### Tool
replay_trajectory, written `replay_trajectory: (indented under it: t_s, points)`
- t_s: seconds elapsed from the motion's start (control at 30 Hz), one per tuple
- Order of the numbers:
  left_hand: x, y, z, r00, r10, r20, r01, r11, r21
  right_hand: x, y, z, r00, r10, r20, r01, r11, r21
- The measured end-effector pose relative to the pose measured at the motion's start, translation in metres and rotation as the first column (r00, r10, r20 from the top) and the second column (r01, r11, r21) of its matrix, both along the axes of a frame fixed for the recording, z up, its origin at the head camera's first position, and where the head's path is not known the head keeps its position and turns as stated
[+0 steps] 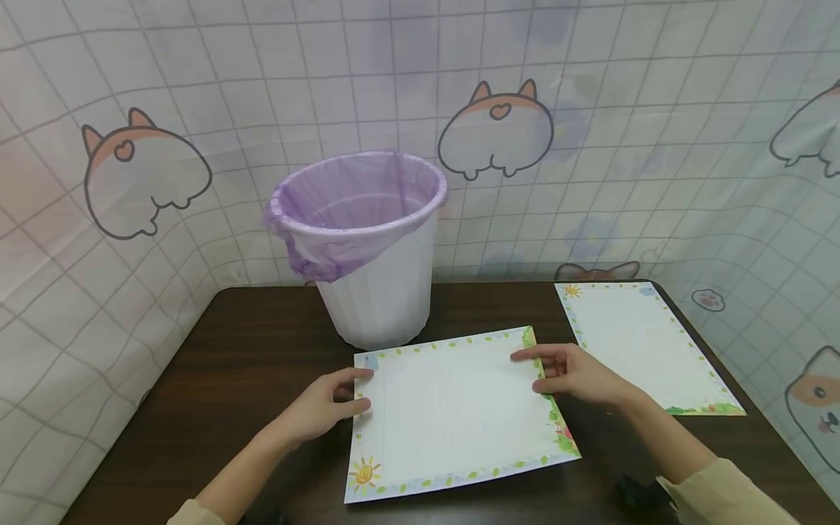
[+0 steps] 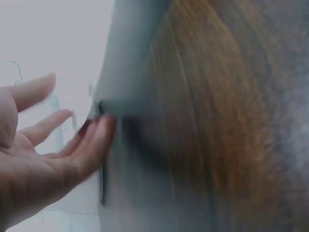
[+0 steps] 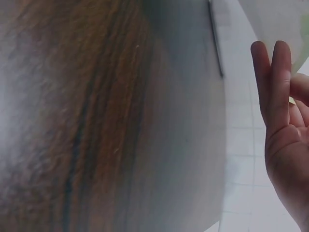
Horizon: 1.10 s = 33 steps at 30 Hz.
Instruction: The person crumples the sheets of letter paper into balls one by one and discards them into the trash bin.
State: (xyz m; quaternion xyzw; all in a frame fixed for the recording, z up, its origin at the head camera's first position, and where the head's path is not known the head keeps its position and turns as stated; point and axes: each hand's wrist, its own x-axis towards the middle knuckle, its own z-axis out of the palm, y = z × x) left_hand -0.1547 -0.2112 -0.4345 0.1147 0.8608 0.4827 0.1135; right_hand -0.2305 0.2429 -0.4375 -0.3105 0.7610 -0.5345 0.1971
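Note:
A white sheet of writing paper (image 1: 459,415) with a leafy border and a printed sun is held sideways, close over the dark table. My left hand (image 1: 321,405) grips its left edge, index finger and thumb lying on the top face. On the opposite short edge, my right hand (image 1: 580,373) holds the paper, the thumb and index finger showing on top. The left wrist view has the left hand (image 2: 53,157) beside the pale sheet, slightly blurred. In the right wrist view, two fingers of the right hand (image 3: 285,150) stretch out straight beneath the sheet.
Behind the paper stands a white waste bin (image 1: 387,292) lined with a purple bag (image 1: 315,259). A second bordered sheet (image 1: 646,346) lies at the table's right. The brown wooden table (image 1: 230,364) meets a checked, dog-printed cloth (image 1: 262,73). A small black object (image 1: 636,492) sits by the right sleeve.

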Motion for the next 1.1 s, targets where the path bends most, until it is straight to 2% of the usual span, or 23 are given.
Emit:
replay_trajectory:
  t_s: [0.07,0.13,0.27,0.4,0.6,0.8,0.97,1.1]
  points:
    - [0.001,-0.003,-0.001,0.999,0.007,0.031,-0.011,0.994,0.105,0.001,0.002,-0.001,1.000,0.001,0.011,-0.001,1.000,-0.018]
    - [0.002,-0.004,-0.002,0.999,0.032,0.038,-0.038,0.987,0.155,0.002,0.003,-0.003,0.999,-0.011,0.045,0.013,0.999,-0.044]
    - [0.003,-0.002,-0.003,0.996,0.089,0.012,-0.090,0.983,0.161,0.007,0.002,-0.004,0.988,-0.083,0.127,0.092,0.993,-0.069]
    - [0.004,0.001,-0.001,0.995,0.102,0.002,-0.101,0.982,0.161,0.011,0.003,-0.004,0.981,-0.121,0.154,0.136,0.987,-0.090]
    - [0.004,0.005,0.002,0.995,0.102,0.007,-0.102,0.981,0.168,0.013,0.006,-0.007,0.989,-0.023,0.149,0.044,0.990,-0.137]
    - [0.003,0.010,0.003,0.996,0.086,-0.001,-0.085,0.982,0.169,0.018,-0.001,-0.004,0.996,0.048,0.069,-0.038,0.990,-0.135]
    - [0.000,0.016,0.005,0.997,0.078,-0.004,-0.076,0.984,0.161,0.022,-0.016,0.005,0.993,0.119,0.013,-0.117,0.984,-0.135]
    - [-0.001,0.020,0.007,0.998,0.064,-0.008,-0.062,0.986,0.157,0.027,-0.028,0.010,0.990,0.134,-0.053,-0.139,0.985,-0.102]
